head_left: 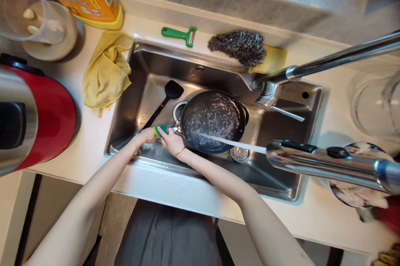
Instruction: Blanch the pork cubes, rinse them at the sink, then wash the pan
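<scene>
A dark frying pan (215,120) sits in the steel sink (278,174), water rippling across its inside. Its handle points left, toward both hands. My left hand (147,136) is closed at the far end of the handle, most of which the fingers and sponge hide. Closer to the pan, my right hand (173,142) presses a green and yellow sponge (160,131) around the handle. A black spatula (167,97) lies in the sink just beyond my left hand. From the pull-out faucet head (290,155), a stream of water runs into the pan.
Behind the sink lie a green peeler (178,33), a steel wool scourer (239,47) and a yellow sponge cloth (271,60). A yellow rag (108,72) drapes by the left rim. The faucet (271,91) reaches over from the right. A red appliance (53,112) stands left.
</scene>
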A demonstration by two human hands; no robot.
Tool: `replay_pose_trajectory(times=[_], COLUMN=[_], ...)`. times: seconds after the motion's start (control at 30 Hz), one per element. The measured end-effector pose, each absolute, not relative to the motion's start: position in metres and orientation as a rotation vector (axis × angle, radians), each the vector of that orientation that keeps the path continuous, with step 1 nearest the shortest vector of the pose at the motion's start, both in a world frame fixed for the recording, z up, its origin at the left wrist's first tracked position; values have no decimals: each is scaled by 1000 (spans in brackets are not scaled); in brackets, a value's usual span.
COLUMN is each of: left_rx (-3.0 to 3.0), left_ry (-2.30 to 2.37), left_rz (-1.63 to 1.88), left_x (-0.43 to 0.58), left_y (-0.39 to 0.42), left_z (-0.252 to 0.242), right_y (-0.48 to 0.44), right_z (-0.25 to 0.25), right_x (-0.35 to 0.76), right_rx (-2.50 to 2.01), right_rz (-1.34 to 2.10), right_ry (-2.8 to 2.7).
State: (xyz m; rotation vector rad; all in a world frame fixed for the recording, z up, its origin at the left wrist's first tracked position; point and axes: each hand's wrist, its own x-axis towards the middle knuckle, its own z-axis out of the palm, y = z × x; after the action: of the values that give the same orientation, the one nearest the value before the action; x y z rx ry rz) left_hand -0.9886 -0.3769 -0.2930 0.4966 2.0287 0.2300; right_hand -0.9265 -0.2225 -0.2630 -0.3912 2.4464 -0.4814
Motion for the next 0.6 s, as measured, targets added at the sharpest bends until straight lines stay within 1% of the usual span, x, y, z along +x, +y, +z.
replay_pose_trajectory(times=[0.17,0.27,0.33,0.43,0.53,0.6], left_rx=[482,552,634,708,662,600], left_ry=[2036,2098,2161,2220,2231,2184], left_rz=[163,141,160,168,115,139], left_x=[-986,-981,-978,-975,-978,-983], left_y=[-385,-373,-355,-324,-307,-311], left_z=[-281,-272,-269,-270,-276,-279], right_y=[-187,-147,-118,-77,-52,-53], right_z=[-248,-231,-228,-247,-287,-313], right_x=[-924,-926,-933,-957,-991,-1012], right_rx=[-358,-293,-144,278,709,856], right_rz=[-262,-259,-285,-387,-570,-670], right_ry=[2434,2465,2560,2628,2621,2654])
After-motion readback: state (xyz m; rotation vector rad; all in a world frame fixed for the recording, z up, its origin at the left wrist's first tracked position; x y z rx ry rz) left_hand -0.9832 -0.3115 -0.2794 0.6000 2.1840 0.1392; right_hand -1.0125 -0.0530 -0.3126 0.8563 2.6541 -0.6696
